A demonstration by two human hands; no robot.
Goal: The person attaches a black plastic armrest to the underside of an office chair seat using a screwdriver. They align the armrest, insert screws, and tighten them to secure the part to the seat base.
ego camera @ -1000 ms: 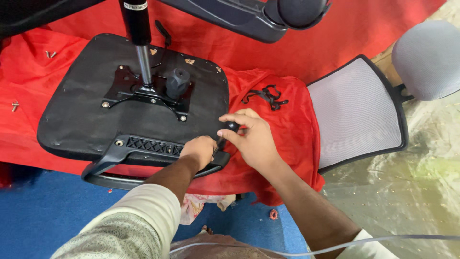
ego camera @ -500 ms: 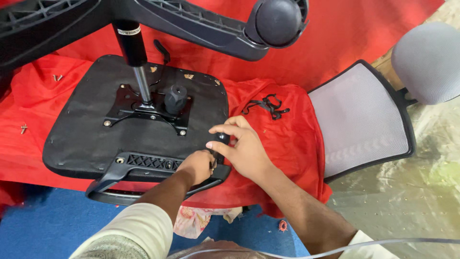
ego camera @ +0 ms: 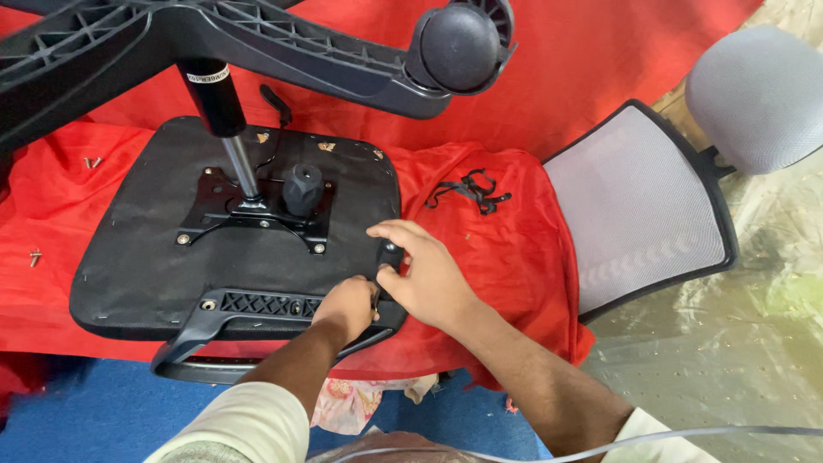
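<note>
An upturned black chair seat (ego camera: 154, 257) lies on a red cloth (ego camera: 506, 257), with a metal mechanism plate (ego camera: 257, 210), gas cylinder (ego camera: 225, 120) and wheeled star base (ego camera: 326, 60) rising from it. A black armrest bracket (ego camera: 249, 313) runs along the seat's near edge. My left hand (ego camera: 347, 309) is closed on the bracket's right end. Beside it my right hand (ego camera: 424, 274) curls round the seat's right corner, fingers on a small black part (ego camera: 393, 255); what the fingers pinch is hidden.
A grey mesh chair backrest (ego camera: 639, 206) with a grey headrest (ego camera: 759, 94) lies at right on a plastic sheet (ego camera: 737, 369). Black clips (ego camera: 471, 190) lie on the cloth. Loose screws (ego camera: 34, 255) lie at far left. Blue floor (ego camera: 77, 420) is nearest me.
The view has shifted down so the star base and caster fill more of the top. Both hands stay at the seat's near right corner, with only small finger movement.
</note>
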